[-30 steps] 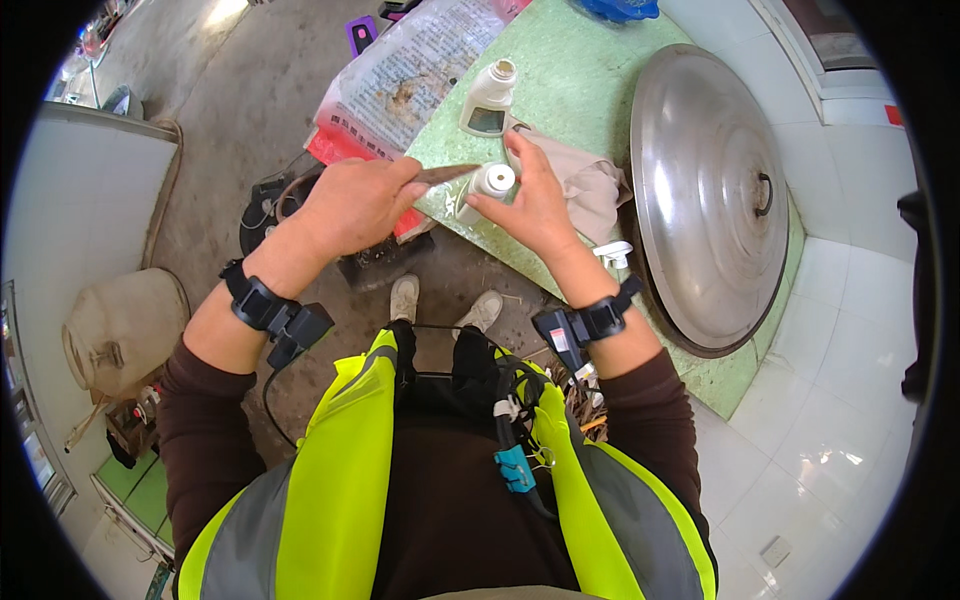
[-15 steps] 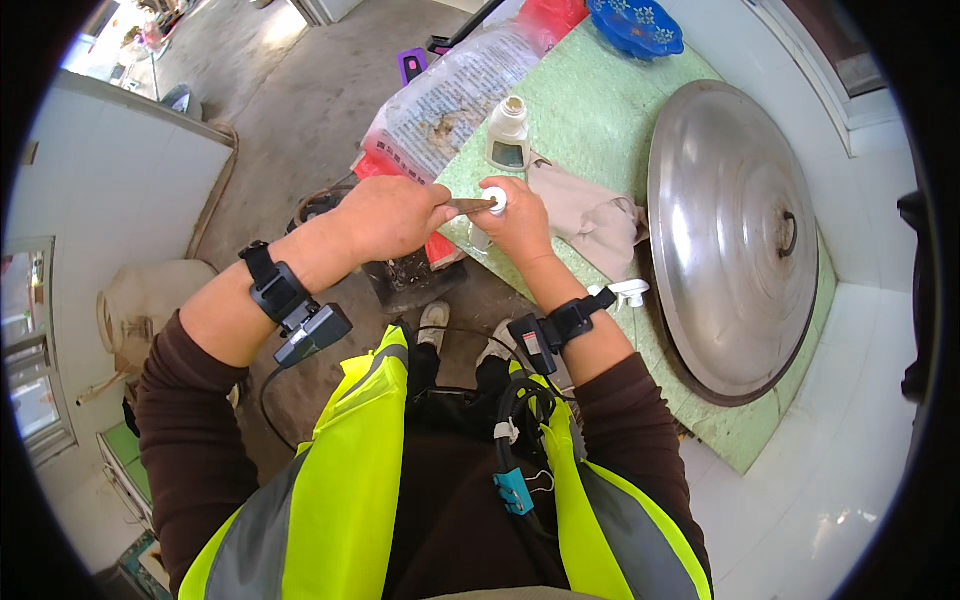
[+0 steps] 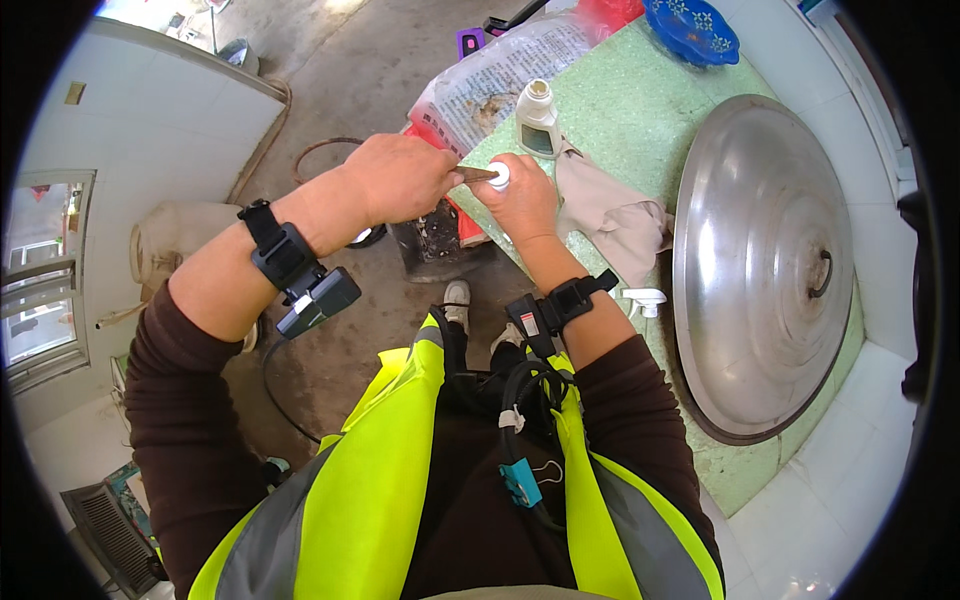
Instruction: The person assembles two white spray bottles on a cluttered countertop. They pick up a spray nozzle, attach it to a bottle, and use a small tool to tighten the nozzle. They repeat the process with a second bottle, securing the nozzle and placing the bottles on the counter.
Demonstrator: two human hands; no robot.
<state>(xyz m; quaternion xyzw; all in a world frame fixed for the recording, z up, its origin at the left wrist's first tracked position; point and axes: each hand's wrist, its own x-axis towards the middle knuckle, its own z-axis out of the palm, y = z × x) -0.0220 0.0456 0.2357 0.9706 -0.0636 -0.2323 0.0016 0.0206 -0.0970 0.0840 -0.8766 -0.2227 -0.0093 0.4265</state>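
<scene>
My left hand (image 3: 405,178) is closed on a narrow, pointed brown blade (image 3: 475,174); its handle is hidden in the fingers. The blade's tip meets a round white bottle top (image 3: 499,175), gripped by my right hand (image 3: 528,200). Most of that bottle's body is hidden behind the palm. Just beyond my right hand, an uncapped pale bottle (image 3: 539,118) with a dark label stands on the green table (image 3: 610,85). A beige cloth (image 3: 608,210) lies crumpled to the right of this hand. Near my right wrist rests a white spray head (image 3: 646,298).
A large domed metal lid (image 3: 760,270) covers much of the table's right side. At the far end sits a blue patterned dish (image 3: 692,30). A printed white sack (image 3: 510,75) leans by the table's left edge. On the floor below stands a dark metal object (image 3: 432,245).
The view has shifted, so the table and lid appear farther right and slightly lower. Both hands keep their grips, with the blade still against the white bottle top.
</scene>
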